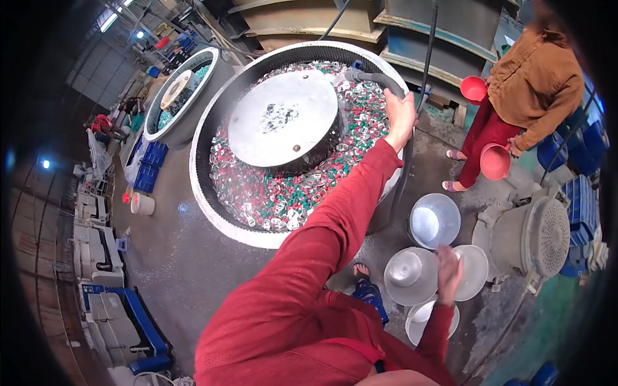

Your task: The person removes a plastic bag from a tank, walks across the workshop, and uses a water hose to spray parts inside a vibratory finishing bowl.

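Observation:
My left hand (400, 119) reaches across to the far right rim of a big round tub (222, 226). Its fingers curl around a grey hose (376, 78) that bends over this rim. Small red, green and silvery pieces (302, 199) fill the tub around a round metal lid (280, 119) on its central column. Down at the right, my right hand (449, 275) hovers over metal basins and is smeared by motion; whether it holds anything does not show. Beneath it are a basin with a raised centre (404, 275) and another pale basin (473, 273).
Another person (531, 83) stands at the right with a red scoop (494, 161) and a second red scoop (474, 89). A metal bucket (435, 220) and a perforated drum (547, 237) are nearby. A second tub (183, 96) stands behind left; blue crates (151, 164) lie beside it.

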`<action>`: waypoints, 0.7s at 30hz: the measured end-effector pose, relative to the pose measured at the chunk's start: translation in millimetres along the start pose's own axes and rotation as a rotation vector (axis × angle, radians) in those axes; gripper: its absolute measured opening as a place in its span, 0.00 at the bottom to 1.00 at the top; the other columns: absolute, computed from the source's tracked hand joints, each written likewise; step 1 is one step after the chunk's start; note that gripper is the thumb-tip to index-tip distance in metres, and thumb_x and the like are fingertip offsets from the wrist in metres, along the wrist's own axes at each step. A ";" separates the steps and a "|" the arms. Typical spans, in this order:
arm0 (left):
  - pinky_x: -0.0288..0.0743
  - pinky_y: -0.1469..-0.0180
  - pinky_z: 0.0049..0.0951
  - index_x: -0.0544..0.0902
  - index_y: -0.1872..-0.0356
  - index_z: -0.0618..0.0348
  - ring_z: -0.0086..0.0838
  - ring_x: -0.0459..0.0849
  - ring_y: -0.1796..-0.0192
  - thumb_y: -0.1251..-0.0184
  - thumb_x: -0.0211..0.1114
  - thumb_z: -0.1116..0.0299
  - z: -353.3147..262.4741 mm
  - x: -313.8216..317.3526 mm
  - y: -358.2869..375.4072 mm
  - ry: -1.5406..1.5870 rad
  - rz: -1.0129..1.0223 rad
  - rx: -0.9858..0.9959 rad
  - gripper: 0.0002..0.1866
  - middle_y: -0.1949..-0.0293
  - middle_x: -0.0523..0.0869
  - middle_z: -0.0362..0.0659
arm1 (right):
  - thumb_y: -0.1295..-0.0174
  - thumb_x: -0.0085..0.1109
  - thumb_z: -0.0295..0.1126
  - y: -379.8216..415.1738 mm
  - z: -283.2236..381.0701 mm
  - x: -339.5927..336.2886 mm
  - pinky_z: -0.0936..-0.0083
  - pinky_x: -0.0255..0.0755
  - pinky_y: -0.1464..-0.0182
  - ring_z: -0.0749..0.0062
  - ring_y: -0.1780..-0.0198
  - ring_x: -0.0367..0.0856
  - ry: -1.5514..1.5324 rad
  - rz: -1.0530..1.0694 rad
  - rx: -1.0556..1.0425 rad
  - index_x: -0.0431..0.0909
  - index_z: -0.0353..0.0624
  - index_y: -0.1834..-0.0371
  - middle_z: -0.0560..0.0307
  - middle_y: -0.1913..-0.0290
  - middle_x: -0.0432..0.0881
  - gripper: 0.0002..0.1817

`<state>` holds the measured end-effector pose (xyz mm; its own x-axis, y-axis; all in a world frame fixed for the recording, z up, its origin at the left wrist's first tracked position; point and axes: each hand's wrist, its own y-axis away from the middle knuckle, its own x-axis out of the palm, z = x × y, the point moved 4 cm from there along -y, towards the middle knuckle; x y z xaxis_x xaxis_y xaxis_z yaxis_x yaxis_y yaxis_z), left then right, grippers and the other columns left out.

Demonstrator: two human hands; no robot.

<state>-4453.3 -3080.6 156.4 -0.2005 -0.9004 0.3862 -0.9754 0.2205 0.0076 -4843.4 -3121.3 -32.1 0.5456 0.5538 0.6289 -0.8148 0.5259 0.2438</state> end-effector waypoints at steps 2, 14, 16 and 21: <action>0.53 0.91 0.23 0.58 0.60 0.56 0.17 0.60 0.90 0.40 0.53 0.76 -1.4 3.9 1.6 0.006 0.023 0.005 0.13 0.84 0.63 0.35 | 0.34 0.34 0.54 53.3 -29.4 -36.9 0.54 0.54 0.38 0.55 0.39 0.65 -0.103 -0.100 0.026 0.67 0.37 0.44 0.45 0.42 0.69 0.31; 0.52 0.90 0.22 0.57 0.60 0.53 0.18 0.59 0.90 0.42 0.51 0.78 -1.0 -3.0 4.1 0.205 -0.017 -0.008 0.14 0.84 0.64 0.35 | 0.34 0.36 0.53 107.2 -33.7 -52.9 0.56 0.60 0.41 0.55 0.45 0.69 -0.226 -0.246 -0.018 0.69 0.37 0.47 0.46 0.49 0.73 0.29; 0.51 0.90 0.22 0.57 0.59 0.53 0.18 0.59 0.89 0.42 0.51 0.78 -7.2 -4.7 10.9 0.188 0.054 -0.060 0.14 0.83 0.64 0.36 | 0.34 0.37 0.53 96.3 -16.7 -49.2 0.56 0.61 0.41 0.55 0.45 0.70 -0.208 -0.227 -0.064 0.69 0.37 0.46 0.46 0.49 0.73 0.29; 0.52 0.90 0.22 0.57 0.60 0.52 0.18 0.60 0.89 0.42 0.51 0.78 -0.3 -2.3 -8.6 0.197 -0.021 -0.038 0.14 0.82 0.65 0.36 | 0.34 0.37 0.53 100.4 -11.8 -47.5 0.55 0.62 0.42 0.55 0.46 0.71 -0.175 -0.233 -0.057 0.68 0.37 0.46 0.46 0.50 0.73 0.29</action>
<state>-4444.4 -3080.4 155.7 -0.1543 -0.8150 0.5585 -0.9743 0.2194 0.0509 -4948.9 -3087.2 -46.2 0.6707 0.2963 0.6800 -0.6565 0.6639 0.3583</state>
